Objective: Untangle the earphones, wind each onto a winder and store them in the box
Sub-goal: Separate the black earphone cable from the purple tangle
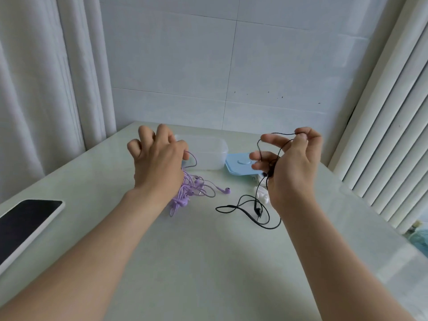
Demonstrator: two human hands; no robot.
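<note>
Table (208, 262), pale and glossy, fills the lower half of the head view. Left of centre the left hand (157, 163) is raised above it, back toward the camera, fingers curled and spread. Its thumb side grips the cord of the purple earphones (190, 191), and a purple loop shows at the hand's right edge. The rest of that tangle hangs below the hand and spreads onto the table, one earbud lying out toward the centre. Right of centre the right hand (291, 167) is raised too. Its fingertips pinch the black earphones (250, 212) at the top of the hand, and the thin cord loops across the other, half-curled fingers. The cord then drops past the palm to loose coils on the table, the plug among them. Behind the hands, mid-frame, stands a clear box (203, 154), open on top, with a blue lid (240, 165) lying flat just right of it. White winders (261, 195) lie below the lid, partly hidden by the right hand. A phone (25, 223) lies face up at the lower left edge. A curtain (46, 89) hangs at upper left beside a tiled wall (231, 66).
</note>
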